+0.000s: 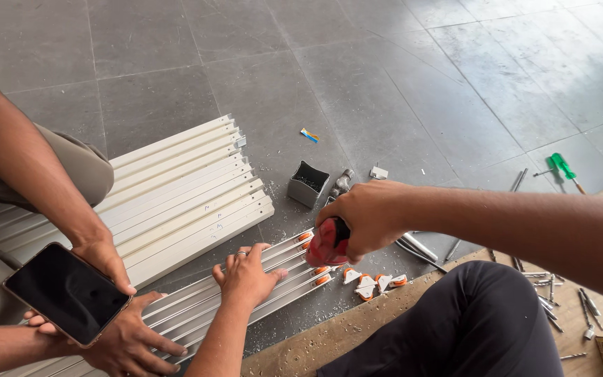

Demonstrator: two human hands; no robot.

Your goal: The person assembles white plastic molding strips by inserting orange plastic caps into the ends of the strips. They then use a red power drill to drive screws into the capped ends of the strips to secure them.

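Aluminium rails point(273, 279) lie flat on the floor point(357, 91), ends fitted with orange-and-white end caps point(319, 276). Left hand point(246, 276) is spread open, pressing the rails down. Right hand point(364, 216) has its fingers clamped on a red-handled tool point(328, 243) at the rail ends. Looks like cap fitting in hand; next cap needs steady rails and square alignment. Co-worker's phone point(68, 293) nearby.

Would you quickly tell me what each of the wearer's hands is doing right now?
Left hand: open, pressed flat on the grey metal rails.
Right hand: closed around a red-handled tool at the rail ends.
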